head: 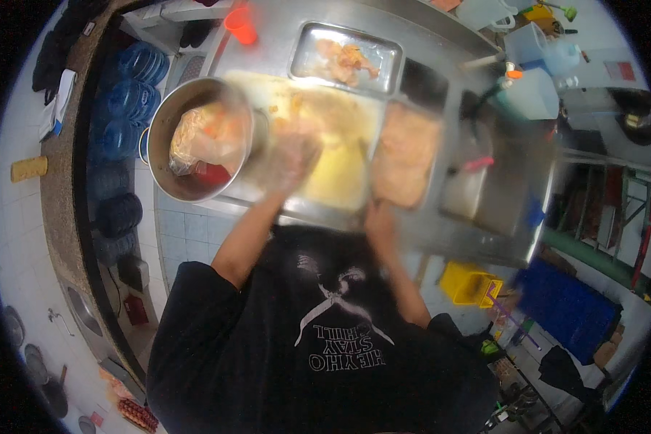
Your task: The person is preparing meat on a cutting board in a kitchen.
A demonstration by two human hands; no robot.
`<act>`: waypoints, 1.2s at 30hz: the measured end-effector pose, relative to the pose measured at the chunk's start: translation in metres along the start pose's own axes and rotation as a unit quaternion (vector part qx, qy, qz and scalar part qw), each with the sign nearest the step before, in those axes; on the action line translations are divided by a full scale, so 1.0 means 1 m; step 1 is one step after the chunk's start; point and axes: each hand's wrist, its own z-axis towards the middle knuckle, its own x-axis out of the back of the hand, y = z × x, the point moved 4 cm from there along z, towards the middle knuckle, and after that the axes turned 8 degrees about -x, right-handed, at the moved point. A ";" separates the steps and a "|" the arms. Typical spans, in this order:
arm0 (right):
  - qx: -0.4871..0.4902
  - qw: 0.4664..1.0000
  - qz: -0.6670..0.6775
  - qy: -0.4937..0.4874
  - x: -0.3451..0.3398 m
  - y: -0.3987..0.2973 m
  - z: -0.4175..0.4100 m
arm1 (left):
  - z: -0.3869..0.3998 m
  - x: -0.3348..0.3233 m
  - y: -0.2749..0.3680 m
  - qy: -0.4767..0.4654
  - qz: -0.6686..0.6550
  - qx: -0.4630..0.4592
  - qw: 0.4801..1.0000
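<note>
My left hand [293,160], blurred, is over the pale cutting board [336,179], close to blurred pieces that look like raw meat [298,122]; what its fingers hold is unclear. By the near left corner of a tray filled with flat pinkish-tan meat [407,154] is my right hand [380,214]; its fingers are too blurred to read. A large metal pot [160,127] stands left of the board, with a clear plastic bag of pale and orange food [211,133] and something red inside. Beyond the board, a steel tray [298,57] holds yellowish, skin-like scraps [347,62].
An orange-red cup [241,26] stands at the far left of the steel counter [271,51]. A dark rectangular thing [424,84] lies behind the meat tray. At right are a sink [466,190], a pink-handled thing [478,164] and a translucent container [531,95].
</note>
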 end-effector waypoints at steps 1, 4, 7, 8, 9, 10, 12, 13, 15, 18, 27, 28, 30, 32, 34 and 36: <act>-0.007 1.000 0.018 0.005 0.012 -0.007 0.001 | -0.002 -0.002 -0.002 -0.017 -0.002 0.011 1.000; -0.005 0.997 0.073 0.013 0.050 -0.040 0.003 | -0.022 -0.023 -0.024 -0.008 0.004 0.001 1.000; 0.025 0.985 0.165 0.049 0.074 -0.072 0.001 | -0.026 -0.026 -0.026 0.013 0.014 -0.020 1.000; 0.048 0.971 0.218 0.082 0.078 -0.078 -0.002 | -0.025 -0.024 -0.025 0.008 0.017 -0.018 1.000; 0.049 0.971 0.218 0.083 0.068 -0.074 -0.001 | -0.024 -0.024 -0.025 0.010 0.017 -0.018 1.000; 0.015 0.983 0.176 0.050 0.045 -0.058 -0.001 | -0.023 -0.026 -0.024 0.009 0.010 -0.016 1.000; -0.015 0.991 0.134 0.014 0.007 -0.025 -0.006 | -0.025 -0.029 -0.025 0.009 0.008 -0.013 1.000; -0.017 0.994 0.103 0.002 -0.007 -0.006 -0.016 | -0.027 -0.031 -0.026 0.014 0.005 -0.017 1.000; -0.011 0.997 0.075 -0.010 -0.008 0.008 -0.019 | -0.020 -0.028 -0.028 0.024 0.010 -0.021 0.999; -0.015 0.998 0.045 -0.027 0.020 0.001 -0.031 | 0.003 -0.018 -0.006 -0.104 0.093 0.041 0.989; -0.034 0.989 0.142 0.032 0.052 -0.026 0.011 | 0.041 -0.074 -0.057 -0.385 0.227 0.005 0.894; -0.004 0.984 0.167 0.066 0.051 -0.026 0.020 | 0.044 -0.062 -0.053 -0.344 0.210 0.012 0.915; 0.019 0.976 0.193 0.102 0.045 -0.015 0.035 | 0.061 -0.060 -0.047 -0.366 0.230 0.022 0.901; -0.036 0.983 0.173 0.041 0.035 0.007 0.050 | 0.070 -0.081 -0.043 -0.388 0.251 0.036 0.886; -0.059 0.978 0.198 0.026 0.057 -0.009 0.056 | 0.063 -0.127 -0.057 -0.277 0.111 0.012 0.954; -0.085 0.973 0.215 0.014 0.069 -0.010 0.053 | 0.034 -0.191 -0.106 -0.308 0.132 -0.020 0.942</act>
